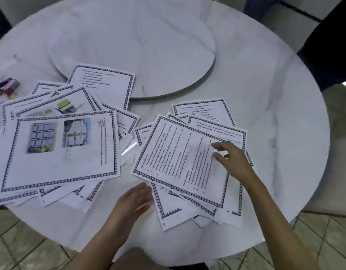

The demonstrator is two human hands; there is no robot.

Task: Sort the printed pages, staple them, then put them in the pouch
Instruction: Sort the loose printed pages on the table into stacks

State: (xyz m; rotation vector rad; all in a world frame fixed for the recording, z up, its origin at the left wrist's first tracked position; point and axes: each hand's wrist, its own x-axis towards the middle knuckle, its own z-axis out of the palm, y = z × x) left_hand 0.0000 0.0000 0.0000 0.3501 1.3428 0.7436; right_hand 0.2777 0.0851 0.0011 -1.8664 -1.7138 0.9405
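The task is in its early part, I judge; the sorting is not finished, and nothing is stapled or put away as far as one can see. The pages lie on the table [275,94] in two loose fans; the left heap [59,152] fills the middle left of the frame, and the right heap [180,158] lies in the lower middle, both with crooked edges.

The right hand [234,162] is over the right side of the right heap, fingers loosely spread and pinching nothing; if the tips touch the top page, I cannot tell. The left hand [135,199] is flat, fingers straight and together, just beside the lower left edge of that heap.

Between the heaps a clear film [129,149] shines; it may be the pouch, but I cannot say. At the upper left a red and grey thing [6,87] is perhaps the stapler; it is too blurred to tell. Squaring, stapling and pouching remain.
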